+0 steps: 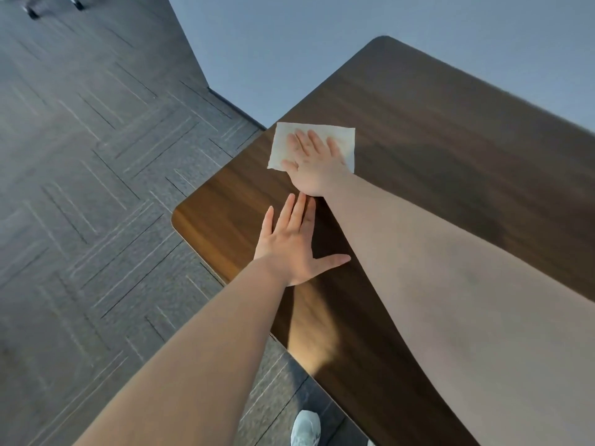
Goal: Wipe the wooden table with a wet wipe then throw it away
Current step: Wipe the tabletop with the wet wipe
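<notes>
The right hand (314, 162) lies open and flat on the white wet wipe (311, 145), pinning it to the wooden table (450, 149) for wiping (near the edge), while just behind it the left hand (291, 249) rests open, likely bracing.

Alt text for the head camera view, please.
The right hand presses a white wipe flat on a dark wooden table near its edge. The left hand rests open on the table beside it, above grey carpet.
</notes>
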The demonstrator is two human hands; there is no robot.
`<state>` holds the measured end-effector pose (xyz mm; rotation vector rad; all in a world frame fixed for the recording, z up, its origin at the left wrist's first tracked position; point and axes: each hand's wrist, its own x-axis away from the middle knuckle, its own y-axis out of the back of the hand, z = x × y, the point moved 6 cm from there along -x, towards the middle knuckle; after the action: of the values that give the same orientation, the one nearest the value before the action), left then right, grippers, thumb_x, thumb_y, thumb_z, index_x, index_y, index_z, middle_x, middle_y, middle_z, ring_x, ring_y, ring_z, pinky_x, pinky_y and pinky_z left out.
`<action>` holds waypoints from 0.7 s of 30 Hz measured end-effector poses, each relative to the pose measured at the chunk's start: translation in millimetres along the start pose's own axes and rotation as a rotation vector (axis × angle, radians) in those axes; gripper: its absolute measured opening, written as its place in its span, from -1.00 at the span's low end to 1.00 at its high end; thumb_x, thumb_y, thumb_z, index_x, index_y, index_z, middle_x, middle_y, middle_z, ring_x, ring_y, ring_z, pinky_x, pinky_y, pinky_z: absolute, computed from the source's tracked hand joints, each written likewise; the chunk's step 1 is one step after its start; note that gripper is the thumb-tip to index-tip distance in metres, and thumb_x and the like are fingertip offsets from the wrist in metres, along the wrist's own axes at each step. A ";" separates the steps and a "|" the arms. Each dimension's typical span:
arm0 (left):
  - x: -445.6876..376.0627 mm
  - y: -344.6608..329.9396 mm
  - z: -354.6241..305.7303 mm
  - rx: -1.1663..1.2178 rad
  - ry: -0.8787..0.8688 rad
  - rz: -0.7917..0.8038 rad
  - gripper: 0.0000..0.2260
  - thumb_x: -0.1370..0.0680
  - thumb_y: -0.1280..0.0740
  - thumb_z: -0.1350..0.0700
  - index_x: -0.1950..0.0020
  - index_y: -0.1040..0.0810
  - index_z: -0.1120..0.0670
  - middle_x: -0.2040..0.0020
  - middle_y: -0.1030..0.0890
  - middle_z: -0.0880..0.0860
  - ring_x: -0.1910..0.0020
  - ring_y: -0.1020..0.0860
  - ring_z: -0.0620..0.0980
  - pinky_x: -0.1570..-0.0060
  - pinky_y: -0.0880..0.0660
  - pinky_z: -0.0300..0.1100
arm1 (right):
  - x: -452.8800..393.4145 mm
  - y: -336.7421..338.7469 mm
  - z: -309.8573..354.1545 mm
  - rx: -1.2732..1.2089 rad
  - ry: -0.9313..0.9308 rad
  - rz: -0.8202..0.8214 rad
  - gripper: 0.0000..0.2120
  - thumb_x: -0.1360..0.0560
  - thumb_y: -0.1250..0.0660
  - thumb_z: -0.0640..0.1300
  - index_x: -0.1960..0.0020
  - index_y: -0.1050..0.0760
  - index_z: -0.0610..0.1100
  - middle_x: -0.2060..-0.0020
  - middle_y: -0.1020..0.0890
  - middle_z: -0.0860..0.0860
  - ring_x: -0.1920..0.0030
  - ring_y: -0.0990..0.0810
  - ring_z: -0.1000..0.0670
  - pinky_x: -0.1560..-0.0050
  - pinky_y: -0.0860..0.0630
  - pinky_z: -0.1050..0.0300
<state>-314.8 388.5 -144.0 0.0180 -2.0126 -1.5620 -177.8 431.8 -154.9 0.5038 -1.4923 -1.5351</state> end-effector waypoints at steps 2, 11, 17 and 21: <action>0.4 -0.5 -0.5 0.002 -0.004 -0.013 -0.05 -0.36 0.03 -0.51 -0.54 0.24 0.02 -0.56 0.27 0.01 -0.51 0.32 0.03 -0.46 0.31 0.10 | 2.0 1.0 -0.5 0.002 0.004 0.004 -0.45 -0.63 0.20 0.11 -0.54 0.25 -0.03 -0.56 0.19 0.01 -0.54 0.24 -0.04 -0.50 0.27 -0.10; -1.2 -1.1 -2.7 -0.041 0.013 -0.011 0.01 -0.32 0.06 -0.57 -0.53 0.29 0.03 -0.56 0.27 0.01 -0.52 0.28 0.02 -0.45 0.25 0.08 | 69.7 -10.1 -36.1 -0.156 -0.103 0.032 -0.45 -0.63 0.16 0.08 -0.55 0.21 -0.02 -0.56 0.18 0.06 -0.54 0.23 0.03 -0.48 0.29 -0.03; 6.0 6.2 -20.9 -0.320 -0.019 0.065 -0.06 -0.39 0.23 -0.49 -0.53 0.27 0.16 -0.57 0.23 0.12 -0.54 0.20 0.05 -0.48 0.16 -0.03 | 181.1 -26.3 -123.2 -0.239 -0.333 0.010 -0.46 -0.62 0.18 0.07 -0.55 0.24 0.01 -0.55 0.20 0.11 -0.53 0.26 0.07 -0.49 0.30 0.01; 21.4 1.7 -88.7 -0.378 -0.212 0.030 -0.15 -0.47 0.24 -0.39 -0.53 0.24 0.20 -0.57 0.19 0.13 -0.55 0.16 0.01 -0.50 0.13 -0.08 | 269.9 -39.2 -189.3 -0.273 -0.524 -0.015 -0.47 -0.62 0.21 0.11 -0.54 0.27 0.02 -0.54 0.22 0.11 -0.52 0.28 0.08 -0.48 0.32 0.03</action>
<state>-292.0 303.3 -120.6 -0.3356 -1.8250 -1.9695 -174.5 99.9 -147.2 -0.0582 -1.6191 -1.9433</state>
